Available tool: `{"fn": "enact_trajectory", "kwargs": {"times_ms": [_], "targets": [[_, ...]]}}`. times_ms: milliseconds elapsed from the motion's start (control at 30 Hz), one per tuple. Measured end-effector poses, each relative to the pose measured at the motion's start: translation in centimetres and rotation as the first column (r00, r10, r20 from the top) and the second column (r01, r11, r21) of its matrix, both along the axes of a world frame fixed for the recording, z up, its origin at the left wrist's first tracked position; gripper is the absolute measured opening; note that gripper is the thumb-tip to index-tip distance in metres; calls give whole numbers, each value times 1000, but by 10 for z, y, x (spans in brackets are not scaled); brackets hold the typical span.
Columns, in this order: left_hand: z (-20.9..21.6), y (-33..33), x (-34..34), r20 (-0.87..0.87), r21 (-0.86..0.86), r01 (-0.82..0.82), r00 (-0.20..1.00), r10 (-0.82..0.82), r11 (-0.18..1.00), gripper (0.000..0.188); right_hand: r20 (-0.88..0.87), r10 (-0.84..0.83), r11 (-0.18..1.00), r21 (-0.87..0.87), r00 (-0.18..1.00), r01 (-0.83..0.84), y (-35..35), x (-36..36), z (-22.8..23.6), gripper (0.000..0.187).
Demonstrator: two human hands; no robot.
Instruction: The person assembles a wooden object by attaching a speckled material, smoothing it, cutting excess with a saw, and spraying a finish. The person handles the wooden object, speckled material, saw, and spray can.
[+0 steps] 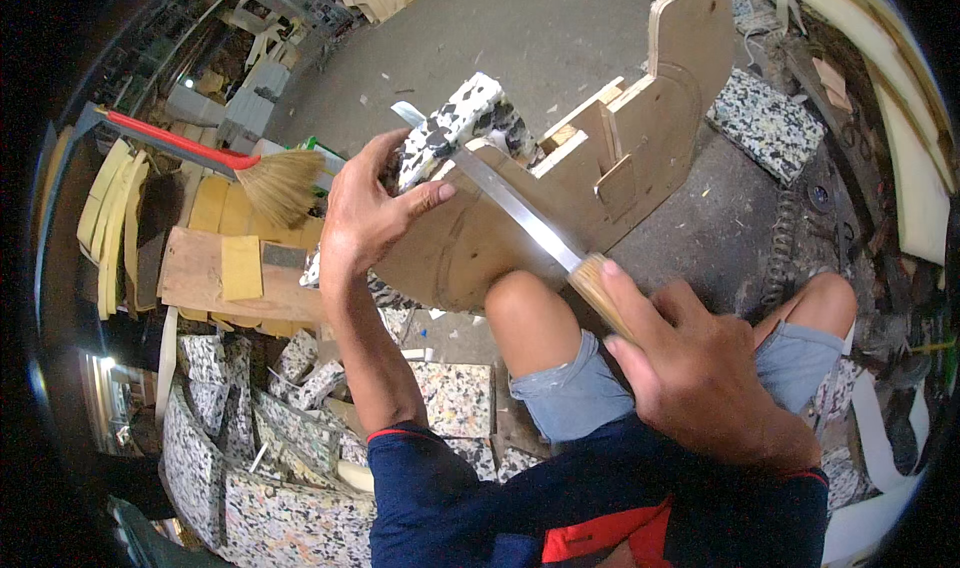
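Note:
My left hand [375, 198] is closed around a speckled black-and-white foam block [450, 128], thumb on the near side and fingers behind it. The block rests at the left end of a plywood frame [680, 98] that stands on edge before my knees. In my right hand [690, 368] is a long knife [535, 228], gripped by its wooden handle. Its straight, shiny blade points up and to the left, with the tip end at the block's lower right side. Whether the blade has entered the foam cannot be made out.
Speckled foam offcuts [290, 508] are piled at lower left. A red-handled broom [280, 183] lies beside yellow foam pieces [215, 203] and a wooden board [190, 268]. Another speckled foam slab [765, 123] sits right of the frame, near a coiled hose [780, 238] and long cream strips [915, 168].

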State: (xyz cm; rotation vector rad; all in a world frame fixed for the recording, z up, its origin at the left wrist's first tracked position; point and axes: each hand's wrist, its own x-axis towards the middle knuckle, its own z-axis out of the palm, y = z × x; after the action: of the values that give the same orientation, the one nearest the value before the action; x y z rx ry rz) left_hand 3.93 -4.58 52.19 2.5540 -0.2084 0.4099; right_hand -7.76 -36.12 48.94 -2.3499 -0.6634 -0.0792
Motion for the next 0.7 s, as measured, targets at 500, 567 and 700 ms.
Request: {"fn": "enact_trajectory", "kwargs": {"times_ms": [500, 567, 700], "targets": [[11, -9, 10, -205, -82, 35, 977, -52, 996, 51, 36, 19, 1000, 12, 999, -20, -3, 3, -7, 62], [11, -9, 11, -186, -40, 61, 980, -67, 997, 49, 17, 12, 999, 32, 1000, -12, -5, 2, -9, 61], [10, -12, 10, -201, -38, 35, 979, -42, 999, 52, 143, -13, 996, 88, 990, 0, 7, 20, -18, 63]]}}
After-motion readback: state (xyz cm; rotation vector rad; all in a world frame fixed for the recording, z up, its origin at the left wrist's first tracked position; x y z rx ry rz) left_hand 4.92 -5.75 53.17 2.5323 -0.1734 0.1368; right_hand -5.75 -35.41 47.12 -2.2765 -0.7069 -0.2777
